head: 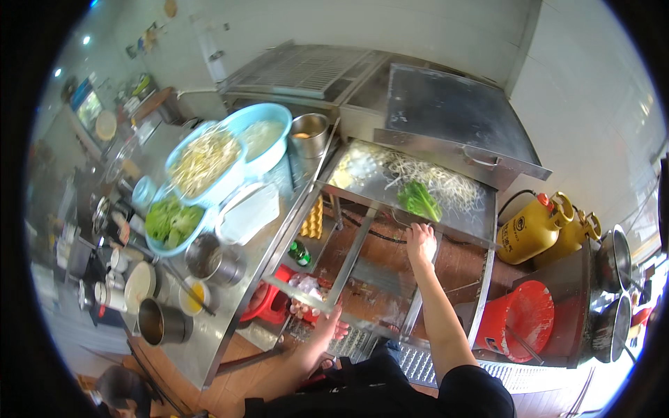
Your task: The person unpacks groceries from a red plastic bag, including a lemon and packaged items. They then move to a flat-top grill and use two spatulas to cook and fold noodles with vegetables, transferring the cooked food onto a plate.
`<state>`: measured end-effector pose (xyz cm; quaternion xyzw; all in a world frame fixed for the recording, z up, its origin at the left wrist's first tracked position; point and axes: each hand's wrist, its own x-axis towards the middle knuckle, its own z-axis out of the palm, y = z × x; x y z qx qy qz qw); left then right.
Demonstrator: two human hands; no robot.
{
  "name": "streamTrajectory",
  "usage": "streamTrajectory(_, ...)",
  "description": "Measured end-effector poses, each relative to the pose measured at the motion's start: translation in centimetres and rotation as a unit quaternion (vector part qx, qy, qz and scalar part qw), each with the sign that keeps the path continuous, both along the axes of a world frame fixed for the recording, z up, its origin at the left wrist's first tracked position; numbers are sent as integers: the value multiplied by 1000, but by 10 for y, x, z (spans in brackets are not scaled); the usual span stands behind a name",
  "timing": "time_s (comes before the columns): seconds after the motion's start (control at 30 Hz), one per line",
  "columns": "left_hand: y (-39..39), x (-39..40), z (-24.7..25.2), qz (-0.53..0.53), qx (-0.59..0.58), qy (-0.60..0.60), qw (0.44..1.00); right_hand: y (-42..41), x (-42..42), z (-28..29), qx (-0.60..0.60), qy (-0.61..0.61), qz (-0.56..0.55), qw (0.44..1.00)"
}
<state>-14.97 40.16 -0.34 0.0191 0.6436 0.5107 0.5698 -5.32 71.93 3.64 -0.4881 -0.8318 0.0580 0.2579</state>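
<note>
My right hand [420, 243] is at the front of a pulled-out steel tray [360, 190], its fingers curled at the wire handle [400, 215]. Pale bean sprouts [444, 180], a green lettuce leaf [419, 200] and what looks like egg [355, 163] lie on this tray. Behind it, a dark flat steel plate [460, 109] with its own handle sits higher and overhangs to the right. Lower down, my left hand [328, 326] is beside the front rail of the steel frame [366, 326], thumb and fingers apart, holding nothing.
Left, a steel counter [209, 345] bears blue baskets of sprouts [206, 162] and lettuce [172, 222], a steel pot [209, 258] and a yellow-filled bowl [194, 298]. Right stand yellow gas cylinders [528, 227] and a red bucket [528, 318]. A person [123, 389] is lower left.
</note>
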Motion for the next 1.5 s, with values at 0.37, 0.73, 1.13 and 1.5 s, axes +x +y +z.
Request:
streamTrajectory(0.37, -200, -57, -25, 81, -57, -35, 994, -176, 55, 13, -9, 13, 21, 1000)
streamTrajectory(0.73, -302, -59, -64, 132, -132, -76, 979, -317, 92, 25, -72, 18, 75, 994)
streamTrajectory(1.13, -256, -33, -26, 113, -99, -9, 989, -303, -2, 81, -287, 190, 188, 920)
streamTrajectory(1.5, -325, 20, -14, 273, -130, 10, 953, -205, -309, 43, -716, 371, -12, 591)
